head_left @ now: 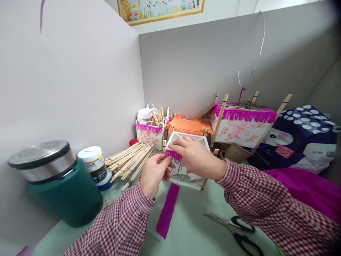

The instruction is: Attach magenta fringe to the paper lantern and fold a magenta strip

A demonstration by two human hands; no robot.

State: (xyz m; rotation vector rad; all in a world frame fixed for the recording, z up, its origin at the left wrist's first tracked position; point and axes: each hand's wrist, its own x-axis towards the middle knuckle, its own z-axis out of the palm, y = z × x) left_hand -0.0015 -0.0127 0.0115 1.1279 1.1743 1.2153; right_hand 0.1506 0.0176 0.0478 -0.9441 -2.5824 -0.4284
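Note:
A small box-shaped lantern [186, 174], with white printed sides and wooden sticks at its corners, stands before me on the green table. Along its upper edge runs a purple fringe strip [174, 154]. My left hand [156, 170] pinches the strip at the near left corner with thumb and finger. Over the top rim lies my right hand [195, 156], its fingers inside the frame and thumb hidden, holding the lantern's edge. A flat purple paper strip [168, 211] rests below the lantern. Open-bladed scissors [230, 224] with black handles lie at the right front.
Left are a green lidded container [64, 192], a white-capped jar [93, 165] and a bundle of wooden sticks [130, 158]. Behind stand a fringed box of sticks [149, 135], an orange piece [188, 125] and a larger lantern [239, 129]. A dark-blue bag [293, 145] sits right.

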